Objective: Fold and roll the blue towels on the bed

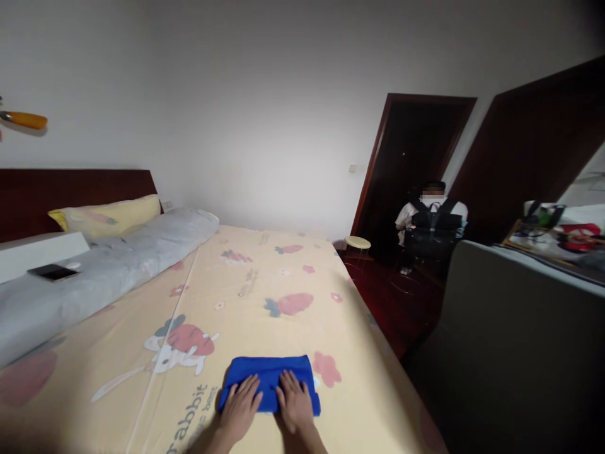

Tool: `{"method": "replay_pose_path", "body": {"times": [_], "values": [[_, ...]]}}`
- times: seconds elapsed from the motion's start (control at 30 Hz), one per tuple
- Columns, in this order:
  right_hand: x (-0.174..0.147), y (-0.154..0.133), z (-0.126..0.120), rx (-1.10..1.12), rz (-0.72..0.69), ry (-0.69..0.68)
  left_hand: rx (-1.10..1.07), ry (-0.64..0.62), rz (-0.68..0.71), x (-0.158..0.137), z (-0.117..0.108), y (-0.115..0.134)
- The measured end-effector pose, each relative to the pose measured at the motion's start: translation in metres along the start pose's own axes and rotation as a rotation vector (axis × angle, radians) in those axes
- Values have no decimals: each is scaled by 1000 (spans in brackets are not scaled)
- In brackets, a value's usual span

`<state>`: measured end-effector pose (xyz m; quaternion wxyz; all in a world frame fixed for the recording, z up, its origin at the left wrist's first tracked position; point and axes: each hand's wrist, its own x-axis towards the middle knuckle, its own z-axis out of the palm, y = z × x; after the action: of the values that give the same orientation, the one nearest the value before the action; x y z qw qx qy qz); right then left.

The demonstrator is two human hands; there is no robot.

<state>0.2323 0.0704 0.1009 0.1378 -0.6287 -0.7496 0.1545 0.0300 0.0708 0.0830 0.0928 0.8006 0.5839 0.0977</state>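
A folded blue cloth (268,372) lies flat on the yellow patterned bed sheet (255,328), close to the bed's near side. Resting palm down on its left part is my left hand (242,407), the fingers stretched out. My right hand (295,400) lies flat on the right part, its fingers extended and pointing forward. Neither hand grips the fabric. Some of the cloth's near edge is hidden beneath my hands.
A long grey bundle (142,252) with a phone (53,272) on it runs along the headboard side, by a yellow pillow (113,217). At right stand a dark grey panel (515,340) and a cluttered desk (534,243). A person (432,221) and a stool (358,243) are near the door.
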Motion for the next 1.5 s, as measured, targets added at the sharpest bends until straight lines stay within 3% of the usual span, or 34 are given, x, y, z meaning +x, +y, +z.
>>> {"method": "replay_pose_path", "body": {"times": [0.1,0.2,0.3,0.37,0.43,0.63,0.77,0.97,1.07,1.13,1.2,1.27,1.37,1.5], "values": [[0,30,-3,-58,167,58,113,-26,-178,-13,-16,-27],[1,38,4,-104,216,115,176,-4,-263,-19,-21,-37],[5,19,13,-67,94,132,126,22,-138,-9,-14,-22],[9,2,15,-4,-65,58,56,-24,-26,5,-8,-5],[14,-6,11,26,-138,-22,19,-84,0,19,-4,8],[23,31,-3,-84,231,19,133,-53,-306,29,-7,6],[24,47,0,-103,237,36,171,-43,-361,28,-11,1],[22,50,-8,-26,228,19,144,-44,-301,28,-19,0],[4,56,-7,-41,115,146,166,129,-63,11,-11,1],[-16,61,2,-66,-93,235,190,257,153,-7,-1,0],[-38,67,15,-100,-284,272,215,327,249,-26,9,-3],[-57,73,26,-138,-361,280,227,337,205,-43,15,-9],[-72,79,33,-164,-310,289,217,268,74,-60,17,-21],[-70,74,25,-116,-238,287,223,181,-90,-62,15,-29]]}}
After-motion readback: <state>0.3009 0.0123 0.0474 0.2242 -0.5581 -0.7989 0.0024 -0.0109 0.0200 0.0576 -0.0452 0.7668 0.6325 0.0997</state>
